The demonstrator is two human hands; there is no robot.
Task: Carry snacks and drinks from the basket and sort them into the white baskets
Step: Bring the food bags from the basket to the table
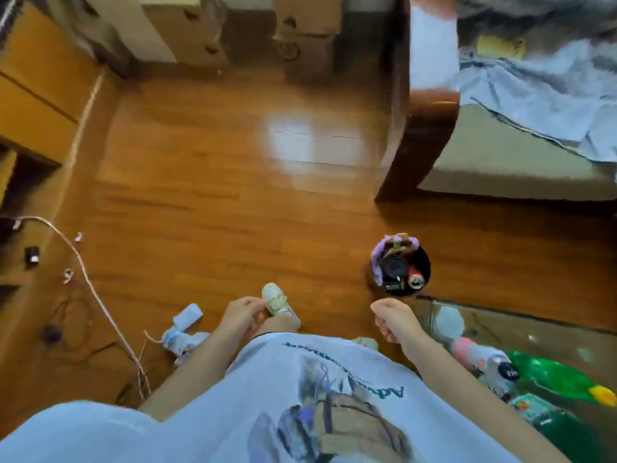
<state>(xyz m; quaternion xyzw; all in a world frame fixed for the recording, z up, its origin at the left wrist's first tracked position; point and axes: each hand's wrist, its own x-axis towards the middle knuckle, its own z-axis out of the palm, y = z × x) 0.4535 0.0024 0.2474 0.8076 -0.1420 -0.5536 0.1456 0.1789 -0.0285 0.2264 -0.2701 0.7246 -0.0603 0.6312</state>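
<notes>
Nearest, a pale T-shirt (300,396) filled the bottom of the view, its print upside down; the letters "Adv" could be made out, the rest too blurred to read. Both bare forearms reached forward from it. The left hand (241,312) was loosely curled, fingers bent inward, and seemed to hold nothing, though it overlapped a light sneaker (278,304) on the wooden floor (217,195), so contact could not be judged. The right hand (394,317) was likewise half closed in a loose fist with nothing visible in it.

At the lower right, a glass-topped desk (534,329) carried a green bottle with a yellow cap (564,379) lying on its side and a white-and-pink packet (480,359), their labels smeared by motion. Just beyond the right hand, a dark round basket (400,269) stood on the floor, packed with a red can, a dark lid and purple wrapping; its white label was illegible.

To the left lay a white cable (90,282) and crumpled paper (187,329). Farther off were a bed (517,145) with rumpled grey bedding, cut off at the right edge, and cardboard boxes (300,28) against the far wall.
</notes>
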